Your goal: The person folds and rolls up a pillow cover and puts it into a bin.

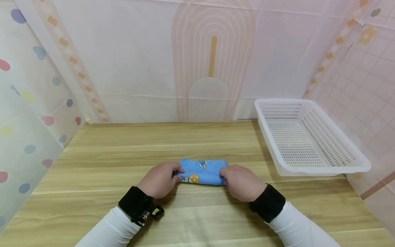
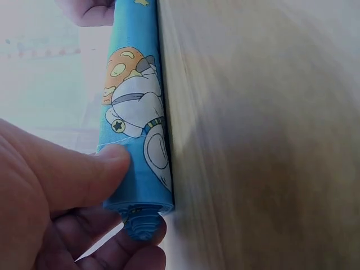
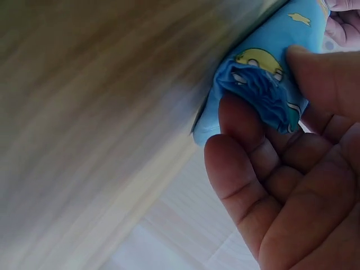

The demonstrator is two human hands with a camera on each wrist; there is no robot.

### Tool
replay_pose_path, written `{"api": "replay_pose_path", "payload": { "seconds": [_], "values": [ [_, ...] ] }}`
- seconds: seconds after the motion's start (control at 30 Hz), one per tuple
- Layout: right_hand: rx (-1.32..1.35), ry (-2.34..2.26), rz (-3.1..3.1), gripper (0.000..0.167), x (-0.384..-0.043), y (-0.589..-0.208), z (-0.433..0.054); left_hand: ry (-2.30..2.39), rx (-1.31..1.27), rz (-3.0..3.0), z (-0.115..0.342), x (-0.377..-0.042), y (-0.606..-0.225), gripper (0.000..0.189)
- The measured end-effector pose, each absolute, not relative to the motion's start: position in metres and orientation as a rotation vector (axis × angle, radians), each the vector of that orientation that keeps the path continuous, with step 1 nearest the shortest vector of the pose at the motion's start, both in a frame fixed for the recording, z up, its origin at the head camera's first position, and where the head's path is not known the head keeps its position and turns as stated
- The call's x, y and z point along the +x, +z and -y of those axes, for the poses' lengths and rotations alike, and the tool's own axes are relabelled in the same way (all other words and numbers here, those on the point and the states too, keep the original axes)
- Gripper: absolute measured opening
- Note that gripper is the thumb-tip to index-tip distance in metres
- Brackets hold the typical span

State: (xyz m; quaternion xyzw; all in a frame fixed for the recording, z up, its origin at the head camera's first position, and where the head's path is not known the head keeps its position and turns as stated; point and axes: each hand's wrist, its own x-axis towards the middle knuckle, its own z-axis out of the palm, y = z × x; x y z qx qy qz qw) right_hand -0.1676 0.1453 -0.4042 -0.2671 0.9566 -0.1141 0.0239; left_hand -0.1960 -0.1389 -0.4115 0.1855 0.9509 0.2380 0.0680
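A blue cloth [image 1: 203, 171] printed with cartoon figures lies rolled into a flat bundle near the middle of the table. My left hand [image 1: 160, 180] grips its left end, and in the left wrist view the thumb presses on top of the rolled cloth [image 2: 135, 95] while fingers curl under the end. At the other end my right hand [image 1: 243, 181] pinches the bundle. The right wrist view shows bunched inner layers of the cloth [image 3: 259, 93] at that end, with fingertips against them and the thumb on the upper side.
A white perforated plastic basket [image 1: 308, 168] stands at the right rear of the wooden table [image 1: 139, 140]. Patterned sheets [image 1: 132, 61] hang behind the table and along both sides.
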Motion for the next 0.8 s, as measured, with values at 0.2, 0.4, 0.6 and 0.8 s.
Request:
{"api": "replay_pose_path", "payload": {
  "seconds": [0.2, 0.4, 0.6, 0.8],
  "values": [
    [-0.802, -0.374, -2.921, 0.006, -0.1692, -0.4053, -0.1460, 0.732, 0.539, -2.838, 0.1408, -0.1989, -0.4133, 0.015],
    [-0.794, -0.397, -2.893, 0.005, -0.1701, -0.4059, -0.1464, 0.748, 0.526, -2.823, 0.1405, -0.1997, -0.4124, 0.015],
    [-0.731, -0.444, -2.858, 0.005, -0.1716, -0.4052, -0.1457, 0.744, 0.520, -2.814, 0.1398, -0.1992, -0.4111, 0.017],
    [-0.695, -0.476, -2.851, 0.006, -0.1722, -0.4044, -0.1460, 0.766, 0.520, -2.805, 0.1389, -0.2000, -0.4109, 0.018]
  ]
}}
